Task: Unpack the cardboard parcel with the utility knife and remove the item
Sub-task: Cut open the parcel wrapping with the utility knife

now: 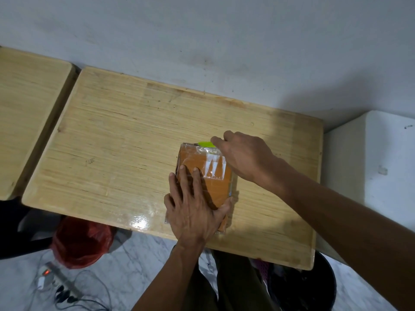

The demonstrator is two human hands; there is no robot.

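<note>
The parcel (203, 176), taped and orange-brown, lies on the wooden table (112, 135) near its front edge, your left hand (193, 209) pressed flat and spread on its near end while your right hand (244, 156) grips the green knife (206, 144) at its far edge.

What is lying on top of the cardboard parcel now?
On the cardboard parcel lie the flat left hand, a white label and clear tape. The right hand holds the green utility knife at its far edge; the blade is hidden.
</note>
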